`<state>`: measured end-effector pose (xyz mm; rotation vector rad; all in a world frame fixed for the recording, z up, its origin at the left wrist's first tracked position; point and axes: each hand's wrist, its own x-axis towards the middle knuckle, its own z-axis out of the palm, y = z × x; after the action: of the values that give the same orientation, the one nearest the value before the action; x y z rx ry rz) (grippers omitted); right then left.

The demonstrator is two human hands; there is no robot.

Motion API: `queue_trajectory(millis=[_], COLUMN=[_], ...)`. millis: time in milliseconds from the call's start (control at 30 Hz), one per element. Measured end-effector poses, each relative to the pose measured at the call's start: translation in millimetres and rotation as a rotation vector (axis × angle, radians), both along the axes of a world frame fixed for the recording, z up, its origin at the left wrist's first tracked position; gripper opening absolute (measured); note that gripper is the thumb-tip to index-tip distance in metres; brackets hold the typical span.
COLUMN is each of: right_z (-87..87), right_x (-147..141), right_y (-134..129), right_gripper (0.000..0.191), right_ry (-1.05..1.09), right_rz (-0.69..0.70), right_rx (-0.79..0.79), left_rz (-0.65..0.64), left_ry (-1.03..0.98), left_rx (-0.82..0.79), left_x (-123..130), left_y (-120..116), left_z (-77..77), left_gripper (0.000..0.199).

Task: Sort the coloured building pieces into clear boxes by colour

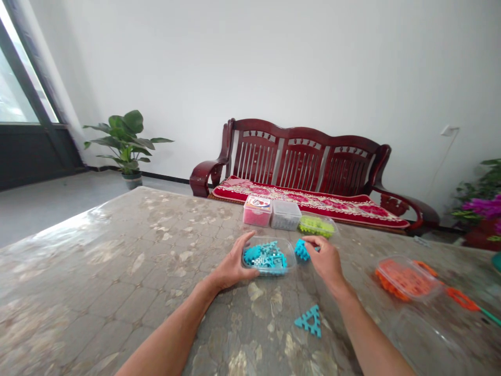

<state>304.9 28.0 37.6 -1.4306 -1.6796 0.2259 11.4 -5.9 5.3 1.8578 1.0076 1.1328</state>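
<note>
A clear plastic box [290,267] full of blue toothed plastic pieces [266,257] stands on the table. My left hand [238,261] grips its left end, thumb at the near side and fingers at the far side. Just right of the box, my right hand [324,257] pinches a blue piece [301,250] between thumb and fingertips. Closer to me, a blue triangular piece [310,321] with a toothed outline and an open middle lies flat on the patterned tabletop [156,271].
Behind stand a pink-filled box [257,213], a greyish box [285,216] and a box of green pieces [316,226]. At the right are a box of orange pieces [407,278], linked orange pieces [462,298] and a clear lid [426,339]. A wooden bench [305,156] stands beyond.
</note>
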Motion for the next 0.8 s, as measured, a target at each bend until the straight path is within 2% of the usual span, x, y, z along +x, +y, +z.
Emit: queue_trajectory(millis=[167, 267, 400, 567, 733, 800], right_z=[-28.9, -34.1, -26.7, -21.6, -13.0, -4.4], right_x=[27.5, 27.8, 20.7, 17.4, 12.7, 2.2], right_y=[0.6, -0.9, -1.2, -0.5, -3.4, -6.5], right_gripper=[0.041, 0.052, 0.057, 0.045, 0.053, 0.055], right_ry=[-0.104, -0.198, -0.326, -0.394, -0.24, -0.12], right_rz=[-0.134, -0.141, -0.158, -0.182, -0.182, -0.108], right_rx=[0.014, -0.041, -0.088, -0.117, -0.048, -0.011], left_rz=[-0.003, 0.001, -0.001, -0.006, -0.007, -0.008], left_ry=[0.007, 0.008, -0.006, -0.013, -0.007, -0.01], left_rx=[0.01, 0.003, -0.01, -0.016, -0.024, -0.023], left_x=[0.0, -0.1, -0.2, -0.4, -0.8, -0.7], left_y=[-0.5, -1.0, -2.1, -2.2, -0.5, 0.1], left_z=[1.6, 2.2, 3.1, 3.1, -0.5, -1.8], left_gripper=[0.098, 0.097, 0.097, 0.098, 0.1, 0.1])
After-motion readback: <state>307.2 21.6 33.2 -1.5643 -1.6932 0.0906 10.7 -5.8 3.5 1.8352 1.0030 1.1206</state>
